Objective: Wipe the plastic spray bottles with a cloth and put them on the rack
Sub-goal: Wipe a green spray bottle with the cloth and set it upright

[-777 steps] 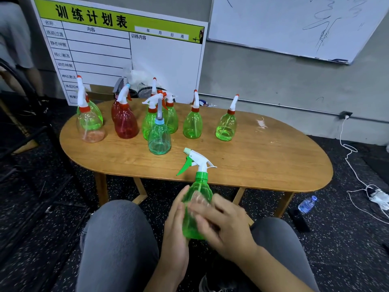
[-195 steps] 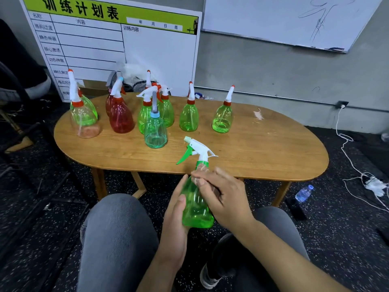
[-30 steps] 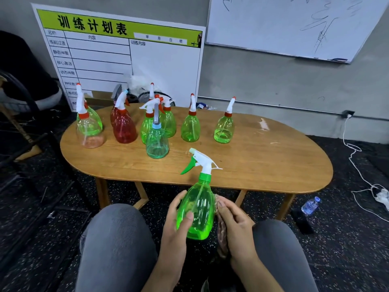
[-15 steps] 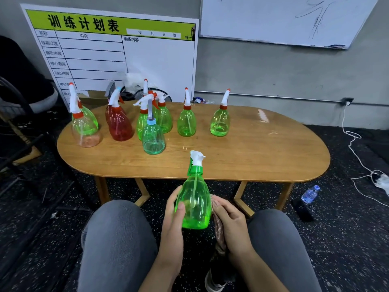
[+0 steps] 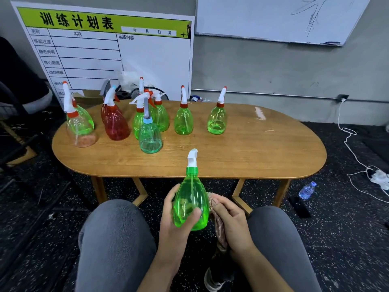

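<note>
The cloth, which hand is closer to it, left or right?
Right. The right hand holds the cloth against the bottle; the left hand grips the bottle's other side, apart from the cloth.

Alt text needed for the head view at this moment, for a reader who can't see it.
A seated person's left hand grips a green spray bottle above their knees while the right hand holds a cloth against its side. Ahead, a wooden table carries more spray bottles, mostly green, one red bottle.
</note>
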{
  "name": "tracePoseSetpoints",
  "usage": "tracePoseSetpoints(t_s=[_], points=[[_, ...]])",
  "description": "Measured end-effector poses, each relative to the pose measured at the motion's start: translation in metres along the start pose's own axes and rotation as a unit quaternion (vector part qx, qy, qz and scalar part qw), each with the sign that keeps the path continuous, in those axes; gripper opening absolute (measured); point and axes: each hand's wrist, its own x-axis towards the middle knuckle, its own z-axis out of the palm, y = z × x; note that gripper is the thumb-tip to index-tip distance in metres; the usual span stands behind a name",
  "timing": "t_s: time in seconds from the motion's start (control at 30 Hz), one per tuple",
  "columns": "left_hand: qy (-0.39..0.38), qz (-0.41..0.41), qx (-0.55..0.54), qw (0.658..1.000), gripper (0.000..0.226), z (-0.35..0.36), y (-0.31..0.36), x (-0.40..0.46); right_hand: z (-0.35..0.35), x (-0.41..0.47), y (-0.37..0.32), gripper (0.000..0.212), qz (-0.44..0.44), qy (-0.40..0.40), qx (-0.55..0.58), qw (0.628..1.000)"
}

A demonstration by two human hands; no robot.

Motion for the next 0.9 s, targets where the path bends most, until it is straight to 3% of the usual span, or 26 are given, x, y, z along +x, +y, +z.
tracePoseSetpoints(t_s=[0.33, 0.53, 0.7, 0.83, 0.9], points=[[-0.005, -0.005, 0.000, 1.000, 0.065, 0.002, -0.004, 0.003, -0.006, 0.004, -0.001, 0.024, 0.006, 0.030, 0.028, 0.999], [0.003, -0.043, -0.036, 0.998, 0.042, 0.004, -0.004, 0.004, -0.006, 0.003, 0.001, 0.029, -0.006, 0.022, 0.011, 1.000], [0.007, -0.056, -0.038, 0.998, 0.041, 0.003, 0.001, 0.003, -0.005, 0.003, 0.001, 0.029, -0.014, 0.018, -0.005, 1.000], [-0.005, -0.002, 0.025, 1.000, 0.083, 0.003, 0.003, -0.001, -0.008, 0.004, -0.002, 0.022, -0.064, -0.005, -0.068, 0.996], [0.005, 0.005, 0.010, 1.000, 0.081, 0.004, 0.001, 0.001, -0.007, 0.005, -0.012, 0.020, -0.114, -0.001, -0.148, 0.982]])
